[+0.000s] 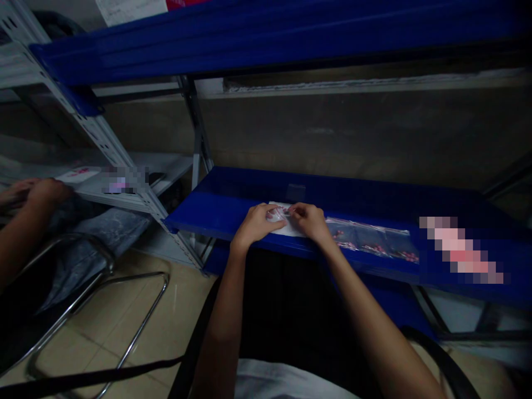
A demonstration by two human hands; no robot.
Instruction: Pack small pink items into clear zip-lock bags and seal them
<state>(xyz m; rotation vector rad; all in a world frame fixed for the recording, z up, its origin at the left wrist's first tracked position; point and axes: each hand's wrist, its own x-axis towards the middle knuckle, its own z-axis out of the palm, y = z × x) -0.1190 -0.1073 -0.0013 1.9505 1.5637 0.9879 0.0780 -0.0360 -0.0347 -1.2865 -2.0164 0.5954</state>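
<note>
In the head view, a white sheet or card (286,229) with small pink pieces (275,213) on it lies at the front edge of the blue shelf (245,191). My left hand (258,223) rests on its left side, thumb and forefinger apart around the pink pieces. On the other side, my right hand (310,220) is closed, fingertips pinched over the card; what they hold is too small to make out. Just right of that hand, several clear plastic bags (369,239) with small red and pink pieces lie in a row.
A small clear bag (296,192) lies behind the card. A blue beam (266,41) crosses above. On the left stand a grey rack post (103,138) and a metal chair (137,316), near another person's hand (47,191). Blurred patches cover two spots.
</note>
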